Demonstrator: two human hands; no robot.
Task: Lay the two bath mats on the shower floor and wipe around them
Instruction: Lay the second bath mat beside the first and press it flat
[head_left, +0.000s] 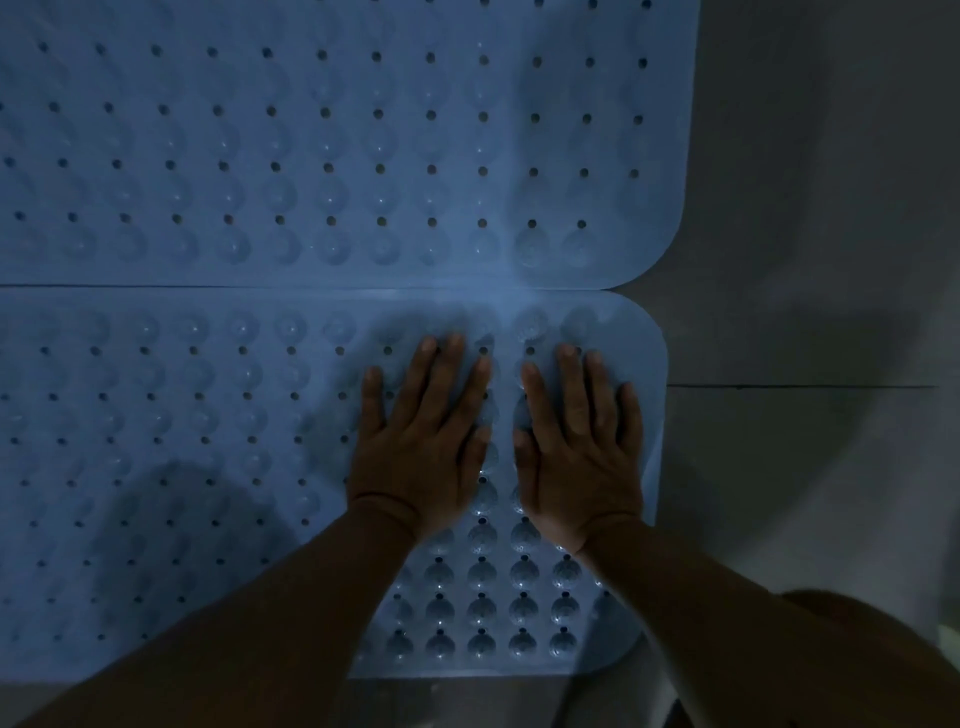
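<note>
Your left hand (423, 441) and right hand (579, 447) lay flat, fingers straight, side by side, pressing the near bath mat (182, 467). Just beyond your fingertips, the far bath mat (311, 140) met its edge. Grey shower floor (805, 260) lay rightward.

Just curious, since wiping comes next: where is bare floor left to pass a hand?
Bare grey floor runs along the right edge of both mats, far mat and near mat. The mats meet edge to edge, no gap. Both hands, left hand and right hand, press the near mat.
</note>
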